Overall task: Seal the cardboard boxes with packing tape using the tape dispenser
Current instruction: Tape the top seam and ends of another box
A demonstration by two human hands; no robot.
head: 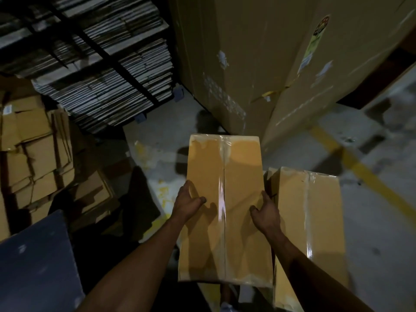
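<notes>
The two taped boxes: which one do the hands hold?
The left box; left hand and right hand grip its sides. The right box is untouched.

Tan cardboard, shiny clear tape, grey floor with yellow.

The held box (pixel 225 210) is warm tan, a glossy clear tape strip (pixel 221 199) down its middle seam; the second box (pixel 315 221) beside it is paler tan with the same clear tape. The floor (pixel 371 233) is mottled grey, crossed by a yellow line (pixel 364 174). The stack of flat cardboard (pixel 108 70) shows grey-and-white stripes under black straps.
</notes>
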